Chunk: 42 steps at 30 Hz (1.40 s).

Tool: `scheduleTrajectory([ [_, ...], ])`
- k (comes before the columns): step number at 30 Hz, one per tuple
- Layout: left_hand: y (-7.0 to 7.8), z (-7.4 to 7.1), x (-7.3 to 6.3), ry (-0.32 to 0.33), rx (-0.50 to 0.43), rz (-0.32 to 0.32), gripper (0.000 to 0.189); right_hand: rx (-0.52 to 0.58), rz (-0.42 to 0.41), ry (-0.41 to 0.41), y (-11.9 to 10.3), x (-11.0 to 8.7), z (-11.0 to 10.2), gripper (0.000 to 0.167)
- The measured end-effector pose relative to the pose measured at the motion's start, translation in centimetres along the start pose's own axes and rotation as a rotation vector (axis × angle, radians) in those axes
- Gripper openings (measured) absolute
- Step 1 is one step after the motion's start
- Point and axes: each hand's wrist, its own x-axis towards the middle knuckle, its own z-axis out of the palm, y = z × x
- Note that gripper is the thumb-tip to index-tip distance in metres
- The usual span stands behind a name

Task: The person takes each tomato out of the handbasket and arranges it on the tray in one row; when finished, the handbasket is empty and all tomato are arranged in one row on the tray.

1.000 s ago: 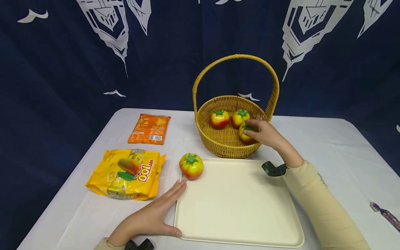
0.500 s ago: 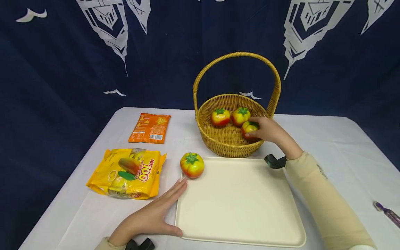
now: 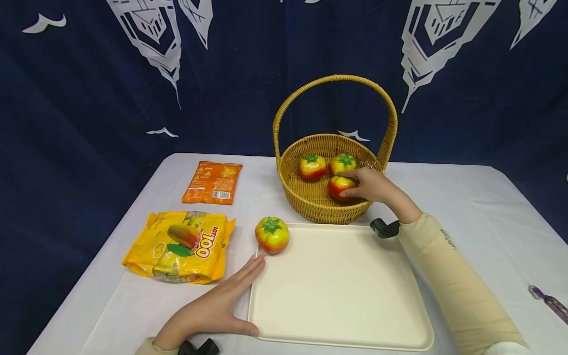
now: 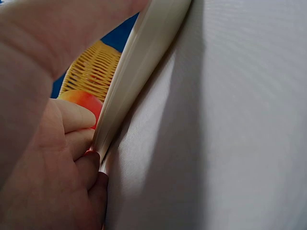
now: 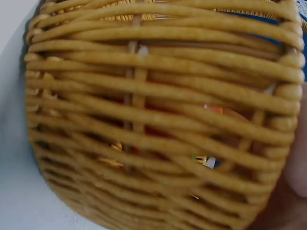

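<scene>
A wicker basket [image 3: 326, 212] stands at the back with several red-and-yellow tomatoes with green leafy tops in it. My right hand [image 3: 372, 186] reaches over its right rim and holds the front tomato [image 3: 340, 188] between thumb and fingers, the red side showing. Two others, a left tomato [image 3: 312, 167] and a back tomato [image 3: 342, 163], lie behind it. My left hand [image 3: 219, 305] rests along the left edge of a cream tray [image 3: 341, 291], fingers extended, thumb at the near corner. Another tomato [image 3: 272, 235] sits at the tray's far left corner, beyond the left fingertips.
A yellow snack bag [image 3: 179, 247] lies left of the tray, and an orange packet [image 3: 212, 183] behind it. A purple toothbrush [image 3: 550, 304] is at the right edge. The tall basket handle [image 3: 336, 79] arches over the basket. A dark blue curtain [image 3: 248, 98] hangs behind the table.
The front tomato has shifted slightly left inside the basket with my right hand, and its green top has turned out of sight. My left hand has stayed on the tray edge.
</scene>
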Motion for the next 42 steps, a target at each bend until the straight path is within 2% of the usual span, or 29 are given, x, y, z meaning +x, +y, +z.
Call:
scheduleTrajectory([
  [6,0.0,0.1,0.1,-0.002,-0.010,-0.009,0.116,0.040,-0.062,0.021,-0.2,0.4,0.5,0.054],
  [11,0.0,0.1,0.0,-0.002,-0.009,-0.007,0.116,0.156,-0.076,0.074,-0.2,-0.1,0.5,0.053],
  [17,0.0,0.1,0.0,-0.007,-0.004,-0.007,0.115,0.364,-0.091,0.144,-2.4,-2.4,0.2,0.056],
  [21,0.1,0.1,-0.1,-0.005,0.006,-0.003,0.115,0.491,-0.161,0.191,-4.8,-4.5,0.6,0.057],
  [24,0.1,0.0,-0.1,-0.003,0.009,-0.001,0.115,0.530,-0.230,0.201,-6.2,-6.0,1.3,0.059],
  [30,0.3,-0.1,-0.2,-0.002,0.006,0.000,0.115,0.487,-0.293,0.171,-7.5,-7.9,3.3,0.060],
  [37,0.2,-0.1,-0.2,-0.001,-0.006,-0.008,0.115,0.418,-0.337,0.148,-7.7,-8.0,6.0,0.059],
  [42,0.1,0.1,-0.1,0.004,0.004,-0.002,0.115,0.404,-0.332,0.115,-7.8,-7.8,7.4,0.059],
])
